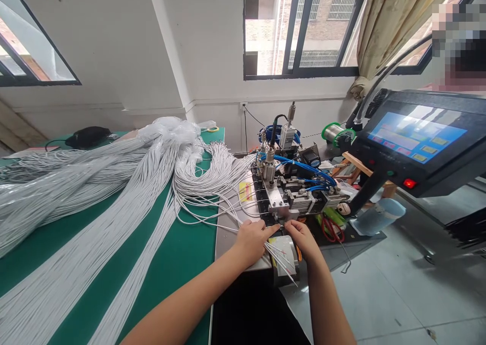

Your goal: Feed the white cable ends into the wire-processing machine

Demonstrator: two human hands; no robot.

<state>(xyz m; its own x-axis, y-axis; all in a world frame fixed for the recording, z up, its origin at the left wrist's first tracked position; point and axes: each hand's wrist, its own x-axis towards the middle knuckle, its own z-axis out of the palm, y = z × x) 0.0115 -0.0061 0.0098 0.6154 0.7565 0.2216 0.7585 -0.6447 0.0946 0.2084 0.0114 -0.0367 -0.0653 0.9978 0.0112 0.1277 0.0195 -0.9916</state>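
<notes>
My left hand [252,241] is closed around a few white cables [281,261], whose loose ends stick out below the palm toward the right. Its index finger reaches to the front of a small bench machine [279,203] with metal cylinders and blue air tubes. Right beside that fingertip, my right hand [304,240] has its fingers pinched together at the machine's front edge. Whatever lies between those fingertips is too small to make out. Under the hands sits a rounded metal part [284,274] with a paper label.
Long bundles of white cable [125,223] cover much of the green table [190,249] on the left. A touchscreen panel [417,137] stands to the right, near a solder wire spool [337,134]. Red-handled scissors [332,229] and a clear plastic container [381,216] lie right of my hands.
</notes>
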